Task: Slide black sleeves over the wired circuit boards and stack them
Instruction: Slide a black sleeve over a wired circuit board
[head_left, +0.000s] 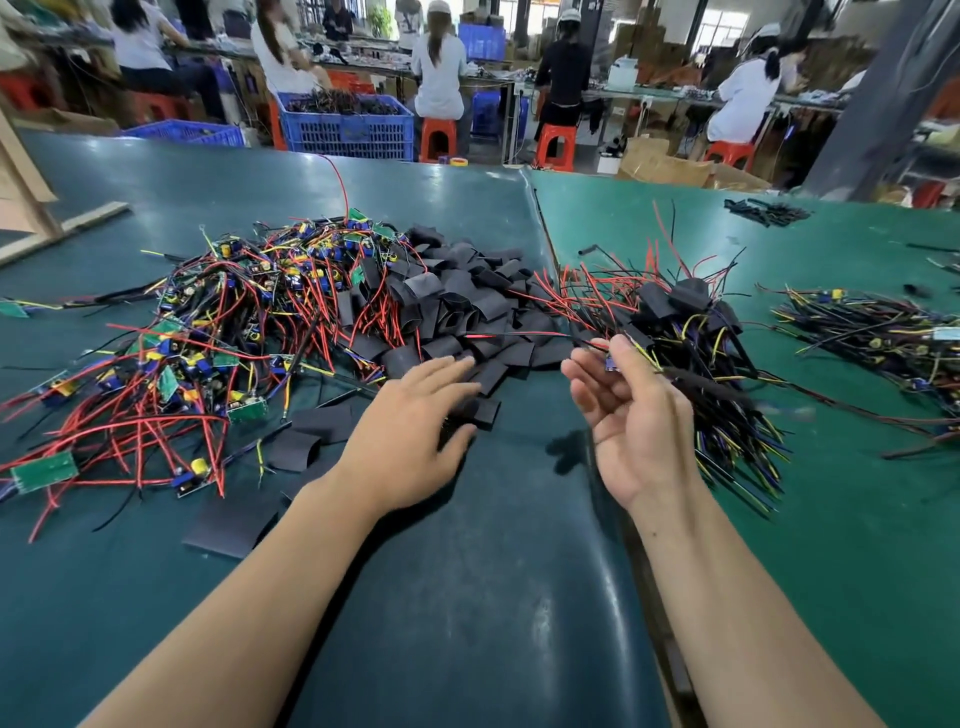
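Here, at the far left of the worktop (467, 597), lay the tangle of bare wired circuit boards (218, 332), green boards and red, black and yellow leads heaped with no common direction. Just right of it spread the pile of black sleeves (467, 291), flat short tubes lying every way, a few strays nearer the person. The left hand (410, 421) lay palm down at the near edge of that pile, fingers fairly straight and spread, its fingertips on the sleeves; its grip was wide and I could see nothing pinched in it. The right hand (634, 410) was turned palm up, fingers loosely curled, its grip narrow around a small board (613, 362) with wires; the board was mostly hidden, so I cannot tell its exact lie, but its red and black leads ran leftward and slightly away over the sleeves, which suggests the long axis went roughly across the view. Behind and right of that hand sat the stack of sleeved boards (696, 332), wires fanning out both ways. Farther right lay another bundle (872, 338).

I judged the step to be fetching a sleeve: the left hand needed to pick one tube, open its mouth, and bring it to the lead end of the held board.
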